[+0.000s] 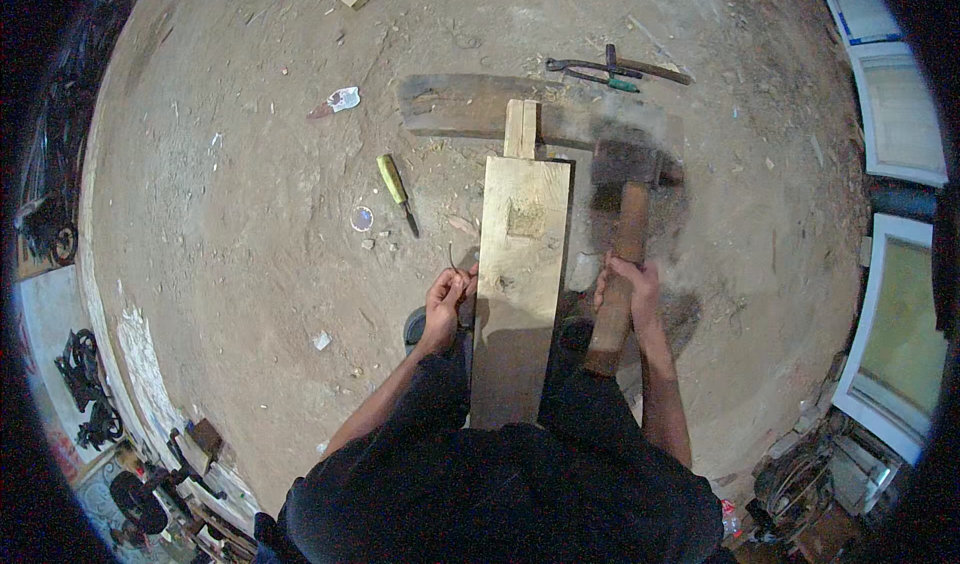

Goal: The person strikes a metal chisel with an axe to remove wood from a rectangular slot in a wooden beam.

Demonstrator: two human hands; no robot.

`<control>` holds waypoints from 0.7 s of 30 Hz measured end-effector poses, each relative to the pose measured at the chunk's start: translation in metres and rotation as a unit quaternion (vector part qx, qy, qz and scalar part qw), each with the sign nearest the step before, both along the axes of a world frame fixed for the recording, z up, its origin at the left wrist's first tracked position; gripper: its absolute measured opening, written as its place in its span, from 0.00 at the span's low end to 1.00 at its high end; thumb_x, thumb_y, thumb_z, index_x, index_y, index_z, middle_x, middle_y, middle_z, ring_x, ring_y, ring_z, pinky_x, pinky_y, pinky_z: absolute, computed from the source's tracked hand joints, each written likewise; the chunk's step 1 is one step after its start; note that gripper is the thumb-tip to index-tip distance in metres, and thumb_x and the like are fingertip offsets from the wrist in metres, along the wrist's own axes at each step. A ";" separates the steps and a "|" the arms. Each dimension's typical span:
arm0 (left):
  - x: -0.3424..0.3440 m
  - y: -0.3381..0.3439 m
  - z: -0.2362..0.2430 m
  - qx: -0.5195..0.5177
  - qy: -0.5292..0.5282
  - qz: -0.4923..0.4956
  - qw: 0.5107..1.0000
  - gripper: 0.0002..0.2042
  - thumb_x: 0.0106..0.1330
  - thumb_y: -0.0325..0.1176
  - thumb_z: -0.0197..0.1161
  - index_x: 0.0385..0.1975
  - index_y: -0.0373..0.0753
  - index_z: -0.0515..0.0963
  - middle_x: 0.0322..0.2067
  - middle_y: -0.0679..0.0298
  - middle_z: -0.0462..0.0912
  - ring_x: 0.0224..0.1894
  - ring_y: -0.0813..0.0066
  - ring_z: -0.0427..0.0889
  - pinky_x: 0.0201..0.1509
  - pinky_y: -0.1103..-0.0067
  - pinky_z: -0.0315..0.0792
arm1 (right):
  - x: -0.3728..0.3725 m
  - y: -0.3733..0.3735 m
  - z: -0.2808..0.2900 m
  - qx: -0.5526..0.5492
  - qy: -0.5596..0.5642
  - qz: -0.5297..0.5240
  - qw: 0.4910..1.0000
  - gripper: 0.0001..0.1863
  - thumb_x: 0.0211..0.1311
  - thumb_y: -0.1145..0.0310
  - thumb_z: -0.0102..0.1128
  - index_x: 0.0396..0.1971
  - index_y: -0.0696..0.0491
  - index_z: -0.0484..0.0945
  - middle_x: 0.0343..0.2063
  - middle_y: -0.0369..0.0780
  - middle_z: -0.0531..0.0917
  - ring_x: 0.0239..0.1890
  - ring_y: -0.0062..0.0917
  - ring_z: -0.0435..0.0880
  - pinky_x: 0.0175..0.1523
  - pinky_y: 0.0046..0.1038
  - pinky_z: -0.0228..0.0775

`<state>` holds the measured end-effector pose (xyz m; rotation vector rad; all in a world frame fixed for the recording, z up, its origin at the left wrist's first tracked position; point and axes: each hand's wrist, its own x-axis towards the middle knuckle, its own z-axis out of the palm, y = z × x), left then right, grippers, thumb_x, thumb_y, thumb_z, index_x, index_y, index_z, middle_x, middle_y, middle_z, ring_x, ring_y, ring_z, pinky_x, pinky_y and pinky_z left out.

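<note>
A pale wooden board (515, 264) lies lengthwise in front of me, between my legs. It has a narrow tenon at its far end and a rough, squarish recess in its upper face. At the board's left edge my left hand (444, 304) is closed, its fingertips pinching a thin, dark, bent piece of wire or nail (452, 256). To the right of the board, my right hand (634, 289) is wrapped round the thick wooden handle of a mallet (627, 214). The mallet's dark, blocky head points away from me and is slightly blurred.
A yellow-handled chisel (397, 194) lies on the dirt floor, left of the board. Beyond the tenon lies a weathered plank (450, 106), with pincers (590, 72) and a hammer (650, 69) farther back. Framed window sashes (890, 334) line the right side; metal parts (85, 384) sit at left.
</note>
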<state>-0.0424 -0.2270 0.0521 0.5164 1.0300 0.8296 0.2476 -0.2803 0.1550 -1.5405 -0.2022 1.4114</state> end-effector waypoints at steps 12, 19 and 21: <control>-0.009 -0.006 -0.017 0.050 0.078 0.043 0.995 0.10 0.78 0.36 0.47 0.38 0.37 0.71 0.47 0.56 0.78 0.54 0.66 0.78 0.59 0.65 0.74 | -0.018 -0.046 -0.038 0.014 -0.590 0.381 0.712 0.30 0.47 0.53 0.69 0.49 0.54 0.75 0.39 0.49 0.83 0.39 0.45 0.85 0.45 0.43 0.78; -0.020 0.008 -0.010 0.145 0.153 0.117 0.971 0.11 0.78 0.37 0.45 0.39 0.36 0.71 0.49 0.58 0.76 0.53 0.67 0.77 0.57 0.66 0.75 | -0.029 -0.069 -0.109 0.029 -0.552 0.528 0.645 0.30 0.48 0.55 0.70 0.50 0.52 0.71 0.45 0.45 0.80 0.47 0.44 0.81 0.45 0.42 0.76; -0.025 0.008 -0.010 0.143 0.167 0.101 0.970 0.12 0.78 0.37 0.46 0.39 0.35 0.71 0.45 0.59 0.76 0.48 0.71 0.77 0.51 0.71 0.75 | -0.031 -0.072 -0.105 0.056 -0.565 0.533 0.628 0.32 0.45 0.58 0.72 0.50 0.52 0.70 0.45 0.45 0.80 0.47 0.44 0.81 0.47 0.42 0.77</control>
